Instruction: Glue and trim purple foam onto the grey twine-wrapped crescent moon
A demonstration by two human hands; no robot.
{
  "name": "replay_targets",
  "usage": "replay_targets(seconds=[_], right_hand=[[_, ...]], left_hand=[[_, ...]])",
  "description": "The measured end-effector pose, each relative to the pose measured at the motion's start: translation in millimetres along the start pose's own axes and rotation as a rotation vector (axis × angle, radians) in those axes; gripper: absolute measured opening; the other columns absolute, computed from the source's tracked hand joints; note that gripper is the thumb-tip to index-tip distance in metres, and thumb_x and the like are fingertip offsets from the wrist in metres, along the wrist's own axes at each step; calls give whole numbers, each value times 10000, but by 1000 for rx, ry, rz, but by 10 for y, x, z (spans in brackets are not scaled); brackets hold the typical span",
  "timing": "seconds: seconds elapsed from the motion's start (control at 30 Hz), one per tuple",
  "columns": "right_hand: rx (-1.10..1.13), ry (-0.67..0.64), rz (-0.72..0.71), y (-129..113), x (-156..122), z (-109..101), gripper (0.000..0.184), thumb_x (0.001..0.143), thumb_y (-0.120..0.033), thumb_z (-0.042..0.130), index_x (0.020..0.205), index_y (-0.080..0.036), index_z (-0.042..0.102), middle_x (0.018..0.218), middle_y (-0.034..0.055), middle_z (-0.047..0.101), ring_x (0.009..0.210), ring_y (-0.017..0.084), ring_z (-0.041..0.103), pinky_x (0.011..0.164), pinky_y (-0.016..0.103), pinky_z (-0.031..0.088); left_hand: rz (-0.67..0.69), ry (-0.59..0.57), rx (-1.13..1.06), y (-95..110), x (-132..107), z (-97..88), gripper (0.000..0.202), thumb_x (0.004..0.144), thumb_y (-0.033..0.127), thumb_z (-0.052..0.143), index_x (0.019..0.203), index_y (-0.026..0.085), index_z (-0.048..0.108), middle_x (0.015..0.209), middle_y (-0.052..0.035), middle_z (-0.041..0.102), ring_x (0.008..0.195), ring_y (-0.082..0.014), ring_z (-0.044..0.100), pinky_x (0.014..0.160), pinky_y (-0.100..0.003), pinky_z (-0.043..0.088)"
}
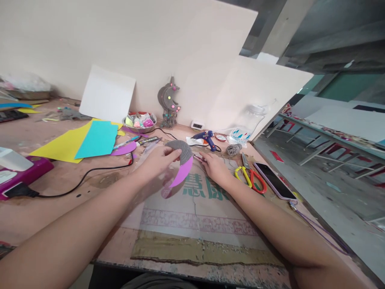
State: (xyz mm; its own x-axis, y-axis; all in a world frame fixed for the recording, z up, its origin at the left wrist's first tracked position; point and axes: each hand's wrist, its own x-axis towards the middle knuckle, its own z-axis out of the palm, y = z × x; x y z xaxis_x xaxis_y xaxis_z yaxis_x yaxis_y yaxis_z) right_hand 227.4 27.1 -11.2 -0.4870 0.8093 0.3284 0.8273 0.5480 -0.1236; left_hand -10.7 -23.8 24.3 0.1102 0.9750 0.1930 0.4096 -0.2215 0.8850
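Observation:
My left hand is closed on a purple crescent-shaped cutout whose upper part is wrapped in grey yarn. It holds the piece just above a flattened cardboard sheet. My right hand rests on the cardboard to the right of the crescent, fingers pinched on a thin strand that I cannot make out clearly. A small ball of grey yarn lies beyond the right hand.
Scissors with yellow and red handles and a phone lie right of my hand. A blue glue gun, a metal bowl of bits, yellow and teal paper sheets, a finished yarn moon, and a black cable surround the work area.

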Motion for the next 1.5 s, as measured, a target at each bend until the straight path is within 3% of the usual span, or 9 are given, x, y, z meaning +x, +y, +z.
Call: replay_targets(seconds=[0.17,0.33,0.5,0.6,0.67,0.8,0.93,1.13,1.5], right_hand=[[-70,-31,-2,60,3,47,538,808,-63,353,1345,-95,365,1189,172,527,1080,255,481,926,386,362],[50,18,37,182,44,-42,495,724,-27,369,1206,-67,475,1085,190,531,966,252,526,853,388,404],[201,108,7,258,182,-301,326,750,-59,295,1024,-118,462,841,75,547,771,166,531,725,311,449],[313,127,-13,138,188,-371,298,767,-62,232,957,-149,443,711,11,496,607,125,489,588,244,441],[359,135,-37,-8,131,-383,267,811,-99,250,958,-164,464,754,20,522,659,130,514,616,251,449],[237,55,-97,-277,-8,-348,308,903,-269,361,1186,-192,456,1015,87,564,937,196,541,801,343,442],[79,-59,-208,-283,-49,-230,354,920,-345,371,1230,-208,474,932,77,555,812,191,545,704,328,455],[91,65,-296,-96,-49,-87,340,913,-274,411,1245,-218,461,904,67,557,810,179,525,709,315,435],[23,116,-279,-124,-55,-42,225,903,-275,436,1094,-205,531,886,50,640,803,176,593,689,299,445]], left_hand=[[-27,-24,-24,18,-16,4,395,785,499,454,656,148,585,583,7,541,548,-127,481,514,-235,320],[-38,2,27,33,-34,52,371,786,465,454,620,149,557,571,9,530,540,-122,487,506,-230,326],[-7,-112,66,54,85,155,353,782,442,445,618,155,568,528,14,518,470,-118,470,445,-233,295],[14,-151,88,30,205,197,360,764,443,469,561,155,547,502,7,516,457,-120,471,442,-239,299],[21,-132,101,-19,273,223,377,778,446,445,554,155,530,498,5,512,470,-122,475,451,-239,311],[-15,-101,45,-197,362,265,393,819,477,381,612,165,502,491,30,468,440,-106,435,427,-226,310],[-56,-115,-67,-336,388,282,397,812,516,415,629,170,481,527,34,475,449,-92,416,419,-208,312],[-132,-142,-24,-315,386,252,409,809,507,431,584,172,500,480,32,478,390,-84,398,365,-203,258],[-180,-162,-54,-243,390,241,285,763,394,535,601,161,561,436,30,497,370,-82,413,377,-210,294]])
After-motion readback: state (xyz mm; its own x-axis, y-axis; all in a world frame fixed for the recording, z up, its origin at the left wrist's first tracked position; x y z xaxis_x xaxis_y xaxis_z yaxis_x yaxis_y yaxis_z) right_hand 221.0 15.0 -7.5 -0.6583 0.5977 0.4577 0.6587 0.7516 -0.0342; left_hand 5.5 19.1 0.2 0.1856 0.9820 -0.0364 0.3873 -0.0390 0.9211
